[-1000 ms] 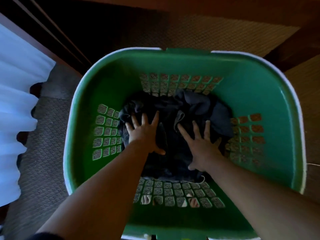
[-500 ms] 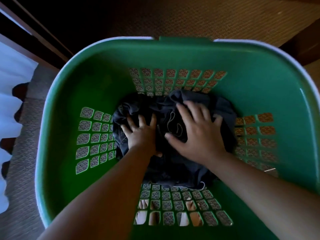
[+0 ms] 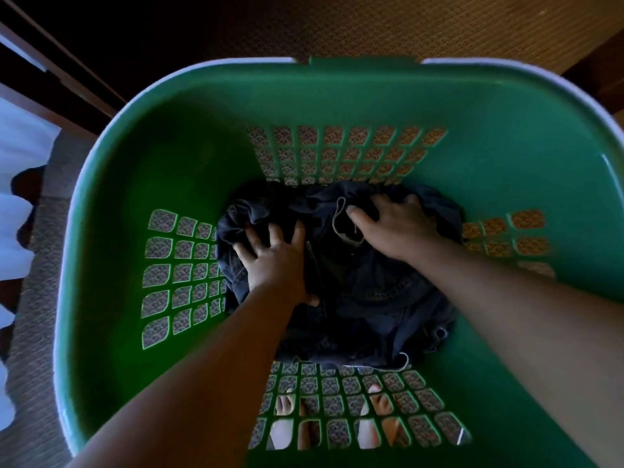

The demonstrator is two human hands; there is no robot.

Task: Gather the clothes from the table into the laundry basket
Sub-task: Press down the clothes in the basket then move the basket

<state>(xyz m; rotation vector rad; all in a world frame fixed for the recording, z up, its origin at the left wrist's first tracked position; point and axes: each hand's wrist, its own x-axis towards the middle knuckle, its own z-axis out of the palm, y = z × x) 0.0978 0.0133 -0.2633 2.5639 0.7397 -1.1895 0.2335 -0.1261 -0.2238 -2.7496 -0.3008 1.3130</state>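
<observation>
A heap of dark blue clothes [image 3: 364, 298] lies at the bottom of the green laundry basket [image 3: 175, 136]. My left hand [image 3: 277, 261] presses on the left part of the heap with its fingers spread. My right hand [image 3: 391, 228] presses on the far right part of the heap, its thumb out to the left and its fingertips sunk into the folds. A grey cord loop [image 3: 341, 224] shows on the cloth between the two hands. Both forearms reach down into the basket from the near side.
The basket stands on a patterned carpet [image 3: 405, 32]. A white curtain [image 3: 20, 204] hangs at the left edge. Bare feet [image 3: 337, 430] show through the grid holes in the basket's near wall. Dark wood trim [image 3: 57, 76] runs along the upper left.
The view has come closer to the basket. My right hand slid toward the far side of the heap and its fingers dug into the cloth. My left hand stayed on the left part.
</observation>
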